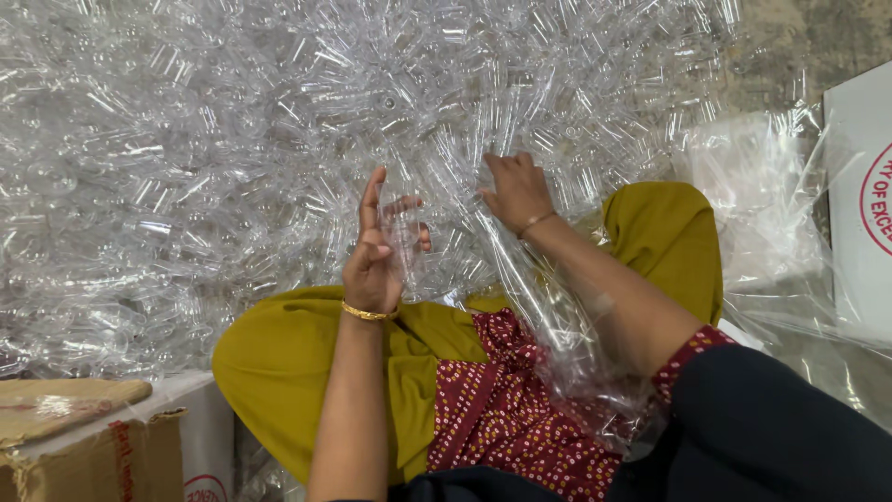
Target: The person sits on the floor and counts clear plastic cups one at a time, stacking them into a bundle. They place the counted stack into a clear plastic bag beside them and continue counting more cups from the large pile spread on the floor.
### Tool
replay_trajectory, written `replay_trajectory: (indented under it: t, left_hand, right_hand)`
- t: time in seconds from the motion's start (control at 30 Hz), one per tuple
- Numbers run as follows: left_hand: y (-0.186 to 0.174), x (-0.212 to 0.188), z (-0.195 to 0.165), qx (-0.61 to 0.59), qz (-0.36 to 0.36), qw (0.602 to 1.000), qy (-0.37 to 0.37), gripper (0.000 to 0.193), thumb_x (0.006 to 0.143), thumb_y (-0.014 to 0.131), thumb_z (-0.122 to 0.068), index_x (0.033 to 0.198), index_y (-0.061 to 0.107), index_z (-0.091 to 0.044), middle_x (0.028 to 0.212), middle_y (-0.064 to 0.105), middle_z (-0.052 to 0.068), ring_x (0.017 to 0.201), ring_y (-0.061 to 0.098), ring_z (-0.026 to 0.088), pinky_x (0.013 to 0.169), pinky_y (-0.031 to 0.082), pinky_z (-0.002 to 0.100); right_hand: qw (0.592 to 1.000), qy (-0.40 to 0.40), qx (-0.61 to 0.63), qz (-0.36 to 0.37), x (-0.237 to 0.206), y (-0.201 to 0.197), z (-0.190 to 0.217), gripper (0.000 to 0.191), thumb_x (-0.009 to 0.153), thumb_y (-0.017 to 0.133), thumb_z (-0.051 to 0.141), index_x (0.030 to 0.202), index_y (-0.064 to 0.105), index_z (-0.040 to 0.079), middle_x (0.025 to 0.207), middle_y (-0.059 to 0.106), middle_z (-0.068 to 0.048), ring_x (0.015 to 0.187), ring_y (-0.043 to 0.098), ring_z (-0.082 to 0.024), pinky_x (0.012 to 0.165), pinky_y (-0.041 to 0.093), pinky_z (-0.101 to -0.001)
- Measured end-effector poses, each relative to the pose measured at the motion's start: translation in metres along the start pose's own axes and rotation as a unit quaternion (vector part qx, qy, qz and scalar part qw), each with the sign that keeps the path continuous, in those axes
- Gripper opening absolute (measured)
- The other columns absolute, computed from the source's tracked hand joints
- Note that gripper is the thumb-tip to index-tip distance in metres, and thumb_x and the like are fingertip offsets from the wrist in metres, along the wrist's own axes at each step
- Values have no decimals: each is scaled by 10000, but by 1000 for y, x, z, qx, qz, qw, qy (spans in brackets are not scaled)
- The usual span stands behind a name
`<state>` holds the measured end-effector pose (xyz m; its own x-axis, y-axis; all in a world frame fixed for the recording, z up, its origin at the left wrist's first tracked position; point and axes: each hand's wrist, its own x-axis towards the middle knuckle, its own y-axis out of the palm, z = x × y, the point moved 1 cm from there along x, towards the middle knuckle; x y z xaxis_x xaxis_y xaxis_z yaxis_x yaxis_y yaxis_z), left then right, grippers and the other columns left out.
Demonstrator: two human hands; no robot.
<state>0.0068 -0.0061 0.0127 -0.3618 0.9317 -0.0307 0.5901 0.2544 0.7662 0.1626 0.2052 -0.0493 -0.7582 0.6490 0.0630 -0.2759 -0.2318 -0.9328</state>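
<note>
Head view looks down on a grey concrete floor heaped with clear plastic bottles. Left hand loosely grips one clear bottle; right hand lies open on the heap. Brown cardboard box sits lower left.

You've got a huge pile of clear plastic bottles, all glossy and glinting. The plastic bag is thin and shiny. The cardboard box looks matt brown.
</note>
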Motion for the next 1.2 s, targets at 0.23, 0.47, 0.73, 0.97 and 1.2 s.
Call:
replay_trajectory:
  t: [0.23, 0.47, 0.73, 0.97, 1.2]
  left_hand:
    - [-8, 2, 3, 136, -23, 990, -15, 977, 860, 672, -81, 1653, 121, -231, 1459, 489, 138, 1194, 578, 209, 1026, 531, 356]
    - [-22, 4, 21, 385, 21, 920, -74, 765, 870, 788, -155, 1557, 453, -113, 1466, 523, 69, 1258, 548, 190, 1035, 516, 349]
    - [-4, -2, 1, 583, 50, 810, -26, 753, 799, 846, -179, 1474, 516, -145, 1357, 562, 91, 1194, 619, 237, 972, 548, 371]
    - [19, 4, -18, 658, 76, 741, 109, 683, 795, 838, -109, 1422, 568, -111, 1357, 600, 151, 1216, 618, 320, 1025, 518, 410]
    - [-17, -13, -33, 563, -85, 812, 126, 646, 873, 764, -63, 1454, 482, -84, 1442, 577, 150, 1310, 606, 307, 1071, 530, 381]
  right_hand:
    - [988, 128, 87, 20, 20, -27, -15, 536, 818, 810, 251, 1312, 638, 134, 1221, 560, -127, 993, 624, -274, 930, 548, -437]
    - [926, 42, 372, 58, 31, -113, -18, 503, 835, 842, 319, 1267, 677, 122, 1221, 711, -121, 1044, 733, -204, 882, 642, -323]
    - [933, -69, 192, 298, 37, -151, 52, 747, 759, 807, 462, 1420, 621, 169, 1169, 753, -115, 976, 762, -214, 832, 614, -366]
    - [929, 1, 174, 327, 45, -146, 55, 840, 850, 713, 512, 1550, 389, 179, 1042, 794, -114, 856, 797, -197, 825, 635, -344]
    - [965, 92, 213, 119, 78, -84, -3, 563, 956, 658, 361, 1482, 551, 192, 1108, 759, -127, 1001, 773, -239, 906, 629, -384]
